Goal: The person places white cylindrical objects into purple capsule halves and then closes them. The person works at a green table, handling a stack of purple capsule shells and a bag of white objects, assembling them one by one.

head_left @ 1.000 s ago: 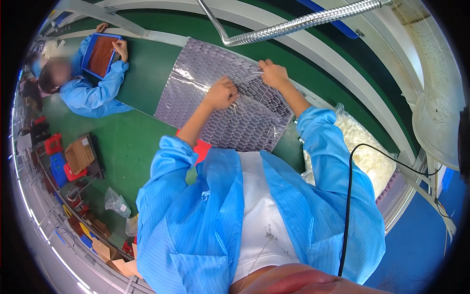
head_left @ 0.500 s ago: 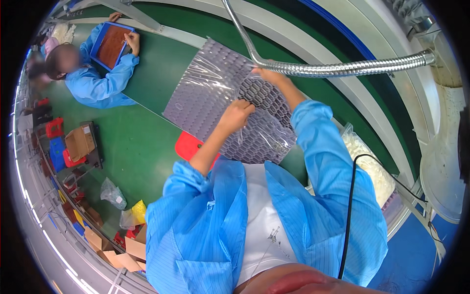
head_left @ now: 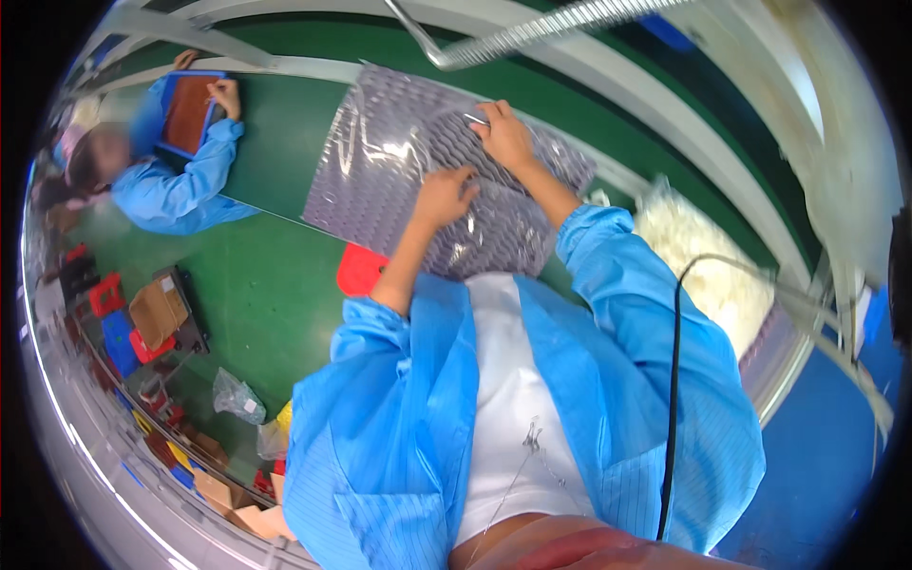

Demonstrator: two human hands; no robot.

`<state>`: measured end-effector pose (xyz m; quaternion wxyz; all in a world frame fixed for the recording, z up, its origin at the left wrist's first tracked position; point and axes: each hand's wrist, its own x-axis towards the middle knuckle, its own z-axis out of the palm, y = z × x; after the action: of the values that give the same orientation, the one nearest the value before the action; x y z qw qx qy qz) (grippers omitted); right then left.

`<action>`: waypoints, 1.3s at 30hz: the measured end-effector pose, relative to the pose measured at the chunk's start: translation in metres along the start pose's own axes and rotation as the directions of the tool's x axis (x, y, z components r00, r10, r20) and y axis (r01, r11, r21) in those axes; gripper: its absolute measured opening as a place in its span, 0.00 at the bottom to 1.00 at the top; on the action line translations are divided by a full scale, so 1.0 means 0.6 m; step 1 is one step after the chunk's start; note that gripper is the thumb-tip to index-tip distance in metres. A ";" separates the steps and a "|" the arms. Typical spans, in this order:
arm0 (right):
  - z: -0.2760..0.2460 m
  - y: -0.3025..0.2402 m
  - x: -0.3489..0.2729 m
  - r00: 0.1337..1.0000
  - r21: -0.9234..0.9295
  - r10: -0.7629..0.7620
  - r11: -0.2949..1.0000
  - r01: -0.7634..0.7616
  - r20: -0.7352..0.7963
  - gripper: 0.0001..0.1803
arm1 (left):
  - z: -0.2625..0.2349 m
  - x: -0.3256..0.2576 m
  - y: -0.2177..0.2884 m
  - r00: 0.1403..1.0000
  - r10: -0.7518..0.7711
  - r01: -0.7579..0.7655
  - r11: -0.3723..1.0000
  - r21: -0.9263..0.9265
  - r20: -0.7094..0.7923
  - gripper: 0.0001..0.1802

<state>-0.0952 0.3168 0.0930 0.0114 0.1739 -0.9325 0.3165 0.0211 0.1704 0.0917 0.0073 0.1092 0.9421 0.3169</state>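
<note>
A greyish-purple plastic tray (head_left: 347,190) with rows of small cells lies in front of me, with shiny clear film over much of it. My left hand (head_left: 441,199) is over the middle of the tray, its fingers bent and the thumb apart from them. Beyond it, my right hand (head_left: 505,141) is over the far part of the tray with its fingers curled. A thin, pale, shiny piece (head_left: 477,120) shows at its fingertips; its kind is unclear.
A bag of cream-coloured pieces (head_left: 703,261) lies to my right. A flexible metal hose (head_left: 560,28) crosses above the far edge. At the left, a co-worker (head_left: 176,190) handles a blue-rimmed tray (head_left: 223,74). A red stool (head_left: 361,270) stands below the table edge.
My right hand has come nearer from the tray's far edge, and its fingers are now curled. My left hand's thumb has parted from its fingers. The whole view has shifted a little.
</note>
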 end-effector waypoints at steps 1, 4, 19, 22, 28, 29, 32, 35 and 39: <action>-0.019 0.006 -0.045 0.999 0.050 0.020 0.999 -0.022 0.041 0.09 | -0.003 -0.002 0.005 0.997 0.058 -0.060 0.997 0.058 0.041 0.14; -0.053 0.085 -0.166 0.983 0.031 0.182 0.983 -0.182 0.000 0.09 | 0.020 0.014 0.043 0.943 0.186 -0.215 0.973 0.082 0.275 0.18; -0.092 0.061 -0.379 0.714 -0.037 0.685 0.725 -0.688 0.145 0.21 | 0.167 0.058 0.158 0.936 -0.024 0.053 0.996 -0.073 0.352 0.08; -0.125 0.017 -0.336 0.723 -0.174 0.651 0.759 -0.628 0.232 0.18 | 0.160 0.046 0.175 0.957 -0.092 0.075 0.994 0.074 0.276 0.08; -0.117 0.042 -0.304 0.779 -0.309 0.579 0.807 -0.504 0.243 0.14 | 0.172 0.024 0.161 0.977 -0.088 0.076 0.995 0.070 0.195 0.10; -0.128 0.040 -0.299 0.800 -0.327 0.518 0.845 -0.424 0.303 0.14 | 0.175 0.021 0.153 0.975 -0.093 0.093 0.996 0.011 0.201 0.10; -0.167 0.037 -0.284 0.745 -0.353 0.486 0.868 -0.349 0.458 0.13 | 0.181 0.014 0.150 0.983 -0.076 0.073 0.997 0.027 0.168 0.09; -0.172 0.049 -0.268 0.732 -0.335 0.452 0.888 -0.314 0.511 0.14 | 0.167 0.015 0.166 0.977 -0.118 0.126 0.992 -0.034 0.180 0.08; -0.175 0.046 -0.281 0.735 -0.255 0.439 0.898 -0.358 0.516 0.14 | 0.168 0.016 0.155 0.990 -0.071 0.063 0.996 0.066 0.120 0.06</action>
<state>0.0445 0.4528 0.1386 -0.3192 0.0538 -0.9288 0.1806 0.0388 0.3044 0.0671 0.0723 0.0968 0.9524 0.2798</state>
